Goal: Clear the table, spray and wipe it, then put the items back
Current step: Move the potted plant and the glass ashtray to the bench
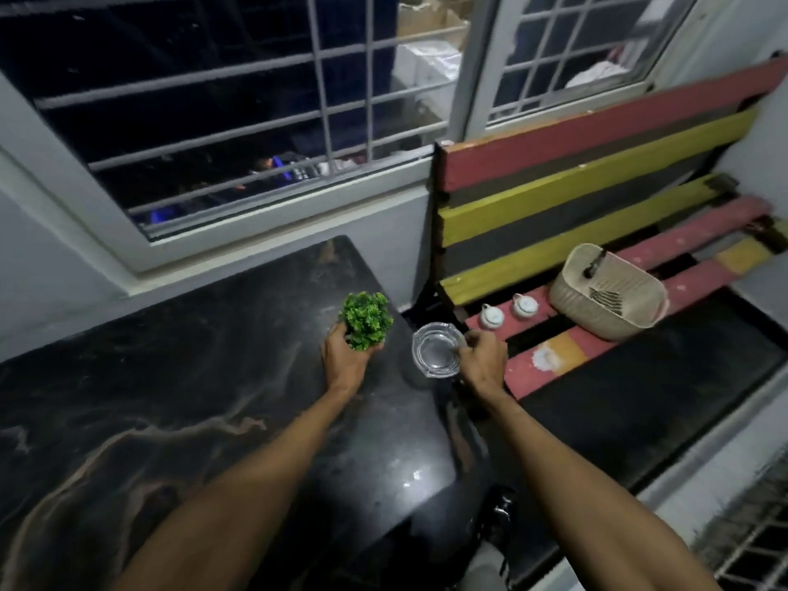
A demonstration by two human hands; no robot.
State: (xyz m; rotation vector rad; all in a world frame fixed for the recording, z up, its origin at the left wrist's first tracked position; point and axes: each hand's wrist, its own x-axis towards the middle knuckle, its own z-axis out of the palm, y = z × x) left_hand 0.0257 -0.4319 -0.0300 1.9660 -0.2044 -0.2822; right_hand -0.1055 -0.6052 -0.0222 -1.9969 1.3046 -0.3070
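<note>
The left hand (343, 360) grips a small artificial plant with bushy bright-green leaves (366, 319), its pot hidden in the fingers, over the far right part of the glossy black marble-veined counter (192, 377). The right hand (482, 362) pinches the rim of a clear round glass ashtray (436, 349) at the counter's right edge. On the red-and-yellow slatted wooden bench (597, 232) to the right stand two small white ceramic lidded pots (507, 311) and a cream plastic basket (605, 292).

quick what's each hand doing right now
Left hand: closed around the small green plant.
Right hand: gripping the glass ashtray by its rim.
</note>
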